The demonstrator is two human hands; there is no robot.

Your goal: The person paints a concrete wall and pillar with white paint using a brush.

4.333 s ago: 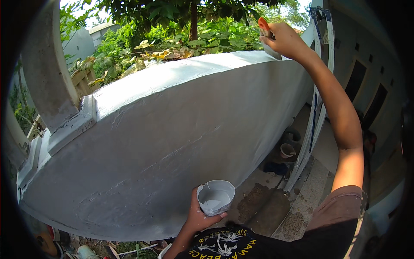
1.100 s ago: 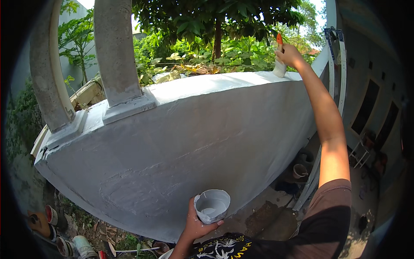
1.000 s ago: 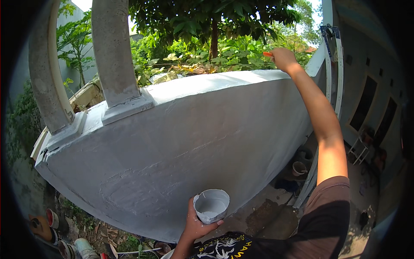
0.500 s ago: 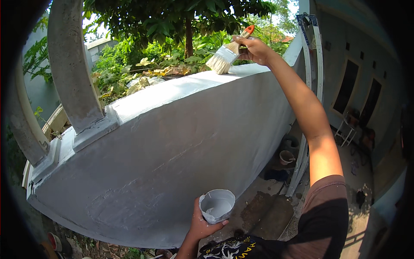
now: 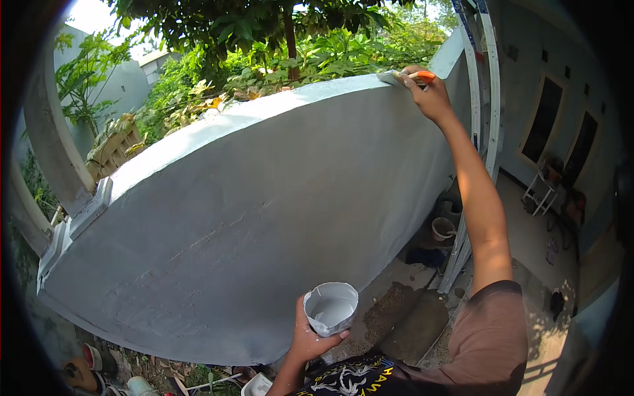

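Note:
My right hand (image 5: 428,96) grips a paintbrush (image 5: 422,76) by its handle, which has an orange end. Its bristles rest on the top of the grey wall (image 5: 264,185), towards the far right end. White paint coats the wall's top ledge (image 5: 264,103). Low in front of me, my left hand (image 5: 316,340) is wrapped round a cup-like white paint container (image 5: 331,310), its rim uneven and some whitish paint inside. The container is held upright, apart from the wall face.
A metal ladder (image 5: 485,99) stands at the wall's right end. Near its foot are a small bucket (image 5: 443,228) and a dark cloth-like item (image 5: 426,257). Concrete pillars (image 5: 63,125) rise at the left. Leafy plants (image 5: 178,86) grow behind the wall. Several containers (image 5: 99,356) sit at lower left.
My right hand has moved right and lowered the brush, which now lies flatter against the ledge. The view has shifted a little. My left hand still holds the container in nearly the same place.

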